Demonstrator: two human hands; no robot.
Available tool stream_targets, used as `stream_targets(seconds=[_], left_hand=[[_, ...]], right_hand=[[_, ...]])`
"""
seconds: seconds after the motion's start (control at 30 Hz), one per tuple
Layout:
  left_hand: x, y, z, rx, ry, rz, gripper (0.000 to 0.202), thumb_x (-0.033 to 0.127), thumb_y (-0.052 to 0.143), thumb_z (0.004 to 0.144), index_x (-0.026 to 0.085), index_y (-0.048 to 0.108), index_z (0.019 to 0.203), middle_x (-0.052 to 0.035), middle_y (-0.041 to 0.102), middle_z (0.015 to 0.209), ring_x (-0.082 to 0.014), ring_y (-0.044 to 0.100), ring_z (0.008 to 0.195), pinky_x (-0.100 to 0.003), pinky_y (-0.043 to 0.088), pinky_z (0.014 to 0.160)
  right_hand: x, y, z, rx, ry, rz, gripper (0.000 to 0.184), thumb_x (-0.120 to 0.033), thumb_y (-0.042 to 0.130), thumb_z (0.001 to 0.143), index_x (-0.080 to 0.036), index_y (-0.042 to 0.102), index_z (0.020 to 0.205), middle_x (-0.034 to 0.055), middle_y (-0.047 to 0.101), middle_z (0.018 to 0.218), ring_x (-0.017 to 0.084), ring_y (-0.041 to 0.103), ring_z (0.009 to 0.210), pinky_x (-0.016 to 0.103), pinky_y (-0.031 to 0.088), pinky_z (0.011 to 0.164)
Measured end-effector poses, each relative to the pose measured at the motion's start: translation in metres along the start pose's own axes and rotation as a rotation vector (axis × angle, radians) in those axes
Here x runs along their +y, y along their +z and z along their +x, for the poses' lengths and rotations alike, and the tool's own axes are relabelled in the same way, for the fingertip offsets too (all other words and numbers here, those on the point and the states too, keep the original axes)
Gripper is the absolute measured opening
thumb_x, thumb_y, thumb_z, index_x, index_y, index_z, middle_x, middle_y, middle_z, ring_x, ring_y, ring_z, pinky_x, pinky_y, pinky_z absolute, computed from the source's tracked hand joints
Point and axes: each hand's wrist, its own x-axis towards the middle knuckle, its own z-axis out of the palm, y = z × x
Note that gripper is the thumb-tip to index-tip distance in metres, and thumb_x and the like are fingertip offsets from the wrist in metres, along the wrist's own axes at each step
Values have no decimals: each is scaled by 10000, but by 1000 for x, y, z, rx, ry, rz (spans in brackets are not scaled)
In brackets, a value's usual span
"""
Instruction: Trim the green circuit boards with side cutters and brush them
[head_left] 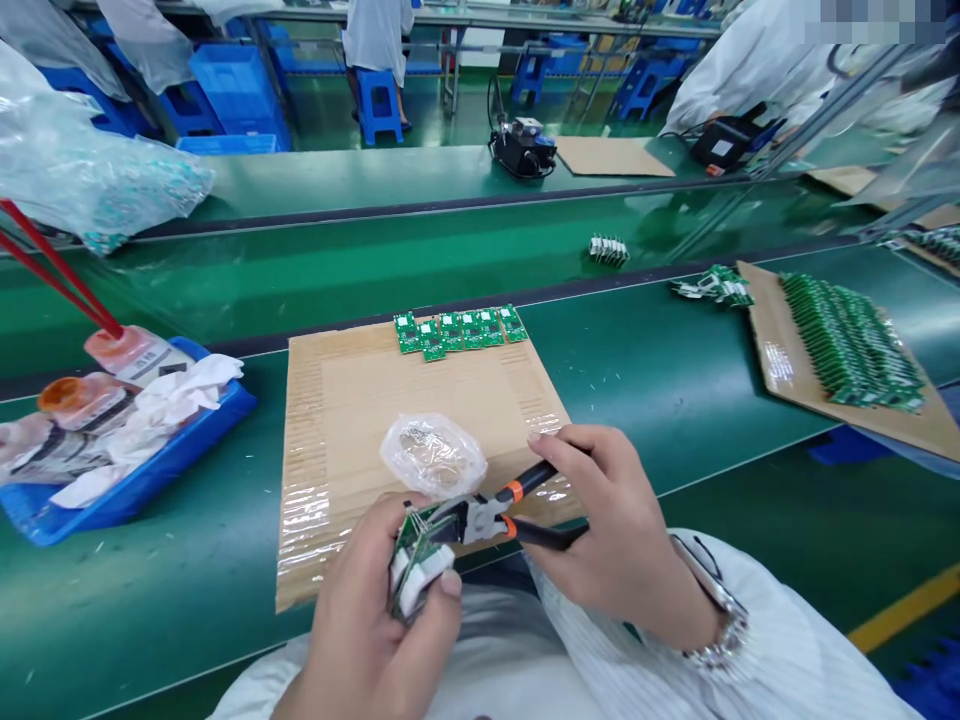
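Observation:
My left hand is closed around a small green circuit board with white connectors, its metal pins pointing up. In my right hand is a pair of cutting pliers with black and orange handles. Its handles are spread, and the jaws reach the pins of the held board; whether they touch a pin I cannot tell. Just beyond lies a clear plastic bag with thin metal bits inside, on a taped cardboard sheet. Several green circuit boards lie in a row along its far edge.
At left stands a blue tray with bottles and white tissue. Rows of boards stand on cardboard at right, beside a small pile of boards. White connectors lie across the gap. People in white sit farther back.

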Motion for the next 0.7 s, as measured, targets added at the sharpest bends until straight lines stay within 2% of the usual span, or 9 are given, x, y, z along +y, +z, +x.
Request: stream_targets(seconds=[0.1,0.2,0.3,0.4,0.47,0.53,0.63,0.7], left_hand=[[-1,-1,2,-3,33,9,220,243,523,824,328,520,1027,48,548,817,-139,485,684,-248,360,655],[-2,-3,3,-24,9,-46,203,261,559,812,313,552,1008,41,547,763,-138,467,632,-254,350,614],[-4,-3,4,-53,-102,-218,199,330,619,804,284,584,995,32,563,699,-129,471,604,-246,358,587],[-8,-6,7,-92,-284,-538,347,520,640,774,251,622,993,18,589,656,-113,490,565,-226,389,550],[-11,-12,11,-90,-385,-708,411,579,620,763,222,652,965,-6,624,689,-116,522,556,-224,423,526],[-12,-22,19,-29,-453,-722,366,531,632,769,209,667,939,-26,656,774,-127,551,578,-229,450,509],[-10,-39,43,75,-455,-540,296,445,617,783,217,653,969,-20,656,836,-136,555,625,-233,460,530],[-9,-44,71,79,-385,-316,270,410,545,820,244,623,1019,3,634,815,-135,557,649,-229,440,552]], right_hand=[[3,0,1,-17,12,12,518,-259,639,719,-159,461,1195,130,486,1044,260,505,941,438,486,774],[4,-3,1,-35,24,41,516,-261,637,724,-161,465,1200,127,495,1047,252,515,951,420,491,784],[9,-7,2,-49,54,54,490,-282,624,751,-154,471,1198,128,511,1050,237,531,958,381,497,784],[28,-9,2,-31,115,-16,484,-311,613,760,-151,490,1200,126,557,1030,244,546,958,380,491,793],[54,-9,-1,-14,234,-106,505,-363,611,749,-149,516,1196,131,588,1016,266,556,950,400,485,790],[88,-6,-7,-39,441,-211,550,-419,617,718,-148,546,1191,137,606,1017,297,557,961,424,473,797],[138,-1,-17,-147,827,-355,637,-454,637,675,-163,552,1235,148,599,1044,333,541,1030,432,444,837],[162,3,-24,-191,1009,-408,668,-459,641,667,-161,549,1259,173,583,1046,355,546,1020,436,439,815]])
